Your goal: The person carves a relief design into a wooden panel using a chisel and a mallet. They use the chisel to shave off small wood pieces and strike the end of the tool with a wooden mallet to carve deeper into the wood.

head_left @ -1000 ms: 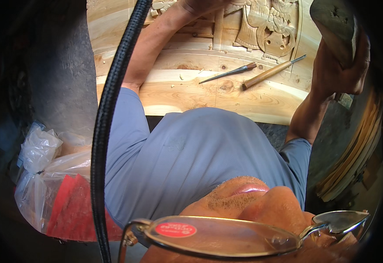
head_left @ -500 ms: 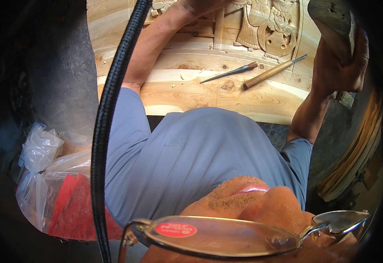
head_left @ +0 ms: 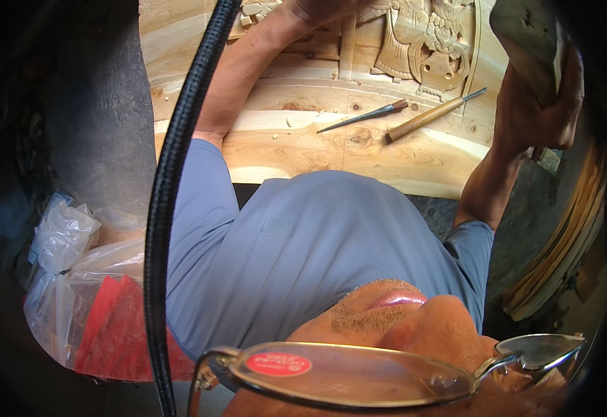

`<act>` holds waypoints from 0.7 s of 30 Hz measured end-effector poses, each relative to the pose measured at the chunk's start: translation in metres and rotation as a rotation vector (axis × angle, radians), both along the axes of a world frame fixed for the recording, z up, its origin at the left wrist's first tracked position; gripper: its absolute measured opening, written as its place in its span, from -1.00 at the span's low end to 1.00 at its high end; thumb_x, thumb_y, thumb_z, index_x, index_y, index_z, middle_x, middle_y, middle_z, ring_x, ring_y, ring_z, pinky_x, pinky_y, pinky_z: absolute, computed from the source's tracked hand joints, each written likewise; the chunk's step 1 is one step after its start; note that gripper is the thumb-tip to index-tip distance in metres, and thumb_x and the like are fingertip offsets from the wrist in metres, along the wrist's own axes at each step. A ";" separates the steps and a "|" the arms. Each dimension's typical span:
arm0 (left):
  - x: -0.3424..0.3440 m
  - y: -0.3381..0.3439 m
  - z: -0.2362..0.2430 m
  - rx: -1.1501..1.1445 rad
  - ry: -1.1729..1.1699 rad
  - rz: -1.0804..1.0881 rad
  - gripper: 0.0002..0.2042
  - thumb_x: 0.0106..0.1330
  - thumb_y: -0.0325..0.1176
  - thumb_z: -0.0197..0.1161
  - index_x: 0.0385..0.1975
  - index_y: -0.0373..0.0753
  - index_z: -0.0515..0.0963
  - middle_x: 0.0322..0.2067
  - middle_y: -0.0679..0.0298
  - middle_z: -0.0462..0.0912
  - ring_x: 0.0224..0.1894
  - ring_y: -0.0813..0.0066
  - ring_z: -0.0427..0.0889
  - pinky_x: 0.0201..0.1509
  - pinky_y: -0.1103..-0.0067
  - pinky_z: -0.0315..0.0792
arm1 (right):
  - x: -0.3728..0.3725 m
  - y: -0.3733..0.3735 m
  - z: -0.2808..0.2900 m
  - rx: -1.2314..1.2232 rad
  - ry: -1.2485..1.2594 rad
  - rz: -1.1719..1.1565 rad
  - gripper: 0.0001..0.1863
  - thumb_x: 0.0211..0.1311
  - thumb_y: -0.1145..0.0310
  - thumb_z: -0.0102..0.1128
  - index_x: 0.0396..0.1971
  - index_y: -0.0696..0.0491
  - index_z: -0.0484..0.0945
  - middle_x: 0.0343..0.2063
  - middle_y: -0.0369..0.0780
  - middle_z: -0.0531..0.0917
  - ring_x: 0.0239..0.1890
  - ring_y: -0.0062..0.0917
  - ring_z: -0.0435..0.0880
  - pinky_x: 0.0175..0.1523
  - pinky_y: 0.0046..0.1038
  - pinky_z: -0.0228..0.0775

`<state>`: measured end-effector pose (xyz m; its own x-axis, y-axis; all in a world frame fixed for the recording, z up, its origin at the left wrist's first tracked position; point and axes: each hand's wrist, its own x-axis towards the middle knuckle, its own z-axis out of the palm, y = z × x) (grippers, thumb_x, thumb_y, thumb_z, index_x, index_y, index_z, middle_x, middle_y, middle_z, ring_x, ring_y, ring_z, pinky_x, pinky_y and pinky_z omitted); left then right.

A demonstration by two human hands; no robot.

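Note:
My left forearm reaches across the pale wooden panel to the top edge of the picture. Only the wrist and back part of my left hand (head_left: 327,8) show; its fingers are cut off. At the upper right, my right hand (head_left: 560,111) is wrapped round a thick, worn wooden mallet (head_left: 526,42), held up with its broad end at the top edge. Between my arms a slim dark pointed tool (head_left: 366,115) and a wooden-handled chisel (head_left: 425,120) lie on the panel (head_left: 268,153). Beyond them is a carved relief (head_left: 442,55).
Small wood chips (head_left: 289,121) are scattered on the panel. A black braided cable (head_left: 171,160) hangs down the left side. Clear plastic bags (head_left: 63,243) and a red piece (head_left: 119,326) are at lower left. Curved wooden strips (head_left: 560,243) are stacked at right.

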<state>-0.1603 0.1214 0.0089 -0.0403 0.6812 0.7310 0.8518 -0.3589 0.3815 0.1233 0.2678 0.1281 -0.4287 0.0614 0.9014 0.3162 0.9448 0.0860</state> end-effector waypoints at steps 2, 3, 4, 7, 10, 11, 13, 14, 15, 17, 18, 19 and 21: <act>0.000 -0.003 -0.001 -0.014 0.038 0.005 -0.75 0.34 -0.42 0.45 0.00 -0.20 0.77 -0.28 0.11 0.81 -0.38 0.25 0.76 -0.26 0.40 0.62 | -0.002 -0.001 0.000 0.030 0.045 0.041 -0.31 -0.06 0.39 0.78 0.15 0.12 0.69 -0.11 -0.14 0.86 -0.14 -0.32 0.90 0.03 -0.41 0.77; 0.000 -0.004 0.002 -0.006 0.068 -0.002 -0.74 0.35 -0.43 0.43 0.01 -0.19 0.77 -0.25 0.11 0.82 -0.34 0.25 0.77 -0.23 0.40 0.63 | -0.003 0.000 -0.003 -0.019 0.078 0.080 -0.32 -0.04 0.39 0.76 0.16 0.13 0.69 -0.09 -0.14 0.85 -0.11 -0.32 0.89 0.06 -0.41 0.76; 0.000 -0.004 0.004 0.002 0.099 -0.008 -0.73 0.35 -0.43 0.42 0.03 -0.18 0.77 -0.21 0.11 0.82 -0.31 0.24 0.78 -0.20 0.39 0.63 | -0.004 0.000 -0.004 -0.065 0.109 0.121 -0.32 -0.02 0.39 0.75 0.17 0.13 0.68 -0.07 -0.15 0.85 -0.09 -0.33 0.87 0.09 -0.40 0.74; 0.002 0.001 0.003 0.005 0.151 -0.023 -0.68 0.34 -0.44 0.39 0.09 -0.16 0.75 -0.14 0.11 0.82 -0.23 0.24 0.79 -0.12 0.37 0.64 | 0.019 0.001 -0.034 -0.409 0.201 0.271 -0.37 0.12 0.32 0.65 0.20 0.16 0.66 0.03 -0.15 0.80 0.05 -0.37 0.81 0.27 -0.35 0.64; 0.002 -0.006 0.001 0.074 0.310 0.068 -0.64 0.37 -0.41 0.37 0.16 -0.12 0.73 -0.15 0.11 0.82 -0.27 0.25 0.78 -0.13 0.36 0.63 | 0.017 -0.013 -0.027 -0.422 0.016 0.190 -0.43 0.18 0.29 0.59 0.20 0.11 0.68 0.06 -0.20 0.80 0.10 -0.42 0.80 0.33 -0.33 0.61; 0.004 -0.008 0.002 0.107 0.386 0.108 -0.64 0.38 -0.40 0.36 0.17 -0.12 0.72 -0.16 0.11 0.82 -0.28 0.26 0.78 -0.13 0.35 0.63 | 0.002 -0.030 0.002 -0.114 -0.186 -0.013 -0.45 0.15 0.31 0.58 0.18 0.05 0.72 0.02 -0.26 0.83 0.06 -0.44 0.82 0.27 -0.35 0.66; 0.001 -0.008 -0.002 0.016 0.321 0.076 -0.64 0.39 -0.38 0.34 0.18 -0.10 0.72 -0.15 0.11 0.82 -0.25 0.28 0.77 -0.12 0.36 0.62 | -0.020 -0.035 0.027 0.204 -0.245 -0.115 -0.48 0.13 0.31 0.58 0.15 -0.02 0.75 -0.02 -0.32 0.85 0.01 -0.44 0.85 0.15 -0.38 0.72; 0.001 -0.004 -0.003 -0.019 0.282 0.051 -0.64 0.40 -0.38 0.33 0.19 -0.09 0.71 -0.14 0.11 0.82 -0.24 0.29 0.76 -0.12 0.37 0.62 | -0.021 -0.029 0.028 0.221 -0.192 -0.117 -0.49 0.13 0.30 0.58 0.14 -0.03 0.76 -0.01 -0.31 0.85 0.00 -0.42 0.85 0.09 -0.40 0.74; 0.000 -0.003 -0.003 -0.168 0.237 0.060 -0.65 0.41 -0.37 0.33 0.19 -0.10 0.71 -0.16 0.11 0.81 -0.26 0.29 0.76 -0.15 0.39 0.61 | -0.018 -0.021 0.025 0.192 -0.145 -0.090 -0.48 0.11 0.30 0.60 0.13 -0.01 0.76 -0.02 -0.30 0.85 -0.01 -0.42 0.86 0.08 -0.40 0.74; -0.002 -0.003 -0.003 -0.478 0.151 0.074 -0.65 0.42 -0.37 0.32 0.18 -0.11 0.71 -0.20 0.11 0.81 -0.29 0.30 0.75 -0.21 0.42 0.61 | -0.009 -0.006 0.020 0.106 -0.078 -0.039 -0.47 0.08 0.30 0.64 0.11 0.01 0.76 -0.04 -0.27 0.85 -0.04 -0.40 0.86 0.07 -0.40 0.75; -0.001 -0.004 -0.005 -0.435 0.174 0.094 -0.66 0.43 -0.38 0.33 0.18 -0.13 0.71 -0.25 0.12 0.80 -0.34 0.31 0.74 -0.24 0.43 0.61 | -0.006 -0.002 0.019 0.085 -0.064 -0.028 -0.46 0.06 0.30 0.66 0.10 0.02 0.76 -0.05 -0.26 0.86 -0.05 -0.40 0.87 0.06 -0.41 0.75; 0.000 -0.006 -0.008 -0.392 0.198 0.116 -0.67 0.43 -0.39 0.33 0.17 -0.16 0.71 -0.31 0.13 0.78 -0.38 0.31 0.74 -0.28 0.45 0.61 | -0.005 0.001 0.019 0.069 -0.050 -0.021 -0.46 0.04 0.30 0.67 0.09 0.04 0.76 -0.06 -0.24 0.86 -0.07 -0.39 0.87 0.05 -0.41 0.75; 0.001 -0.006 -0.005 -0.218 0.224 0.087 -0.68 0.44 -0.41 0.35 0.16 -0.21 0.71 -0.41 0.15 0.76 -0.46 0.33 0.72 -0.33 0.46 0.63 | -0.003 0.004 0.017 0.049 -0.036 -0.019 -0.44 0.01 0.30 0.71 0.06 0.06 0.76 -0.08 -0.22 0.86 -0.09 -0.38 0.88 0.03 -0.41 0.75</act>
